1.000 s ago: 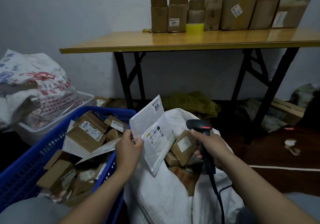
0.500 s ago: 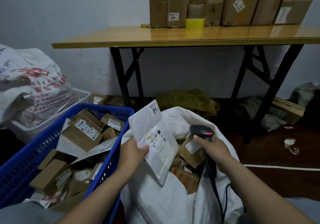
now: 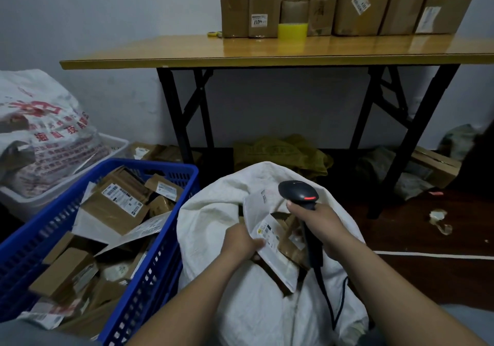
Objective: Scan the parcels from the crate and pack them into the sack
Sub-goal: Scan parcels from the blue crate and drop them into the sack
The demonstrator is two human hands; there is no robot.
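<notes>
My left hand (image 3: 240, 243) pinches a flat white mailer parcel (image 3: 263, 217) by its left edge, low inside the mouth of the open white sack (image 3: 213, 212). Brown parcels lie in the sack under the mailer. My right hand (image 3: 319, 224) grips a black barcode scanner (image 3: 298, 192) by its handle just right of the mailer, its red light lit and its cable trailing down over the sack. On the left stands the blue crate (image 3: 149, 263), which holds several brown boxes and white mailers.
A wooden folding table (image 3: 267, 52) stands behind the sack, with open cardboard boxes (image 3: 347, 6) and a yellow tape roll (image 3: 292, 30) on top. A printed white bag (image 3: 40, 129) fills a white basket at far left. Olive sacks and a flat box lie under the table.
My left hand has carried the white mailer from in front of the scanner down and right into the sack's mouth. My right hand and the scanner have barely moved.
</notes>
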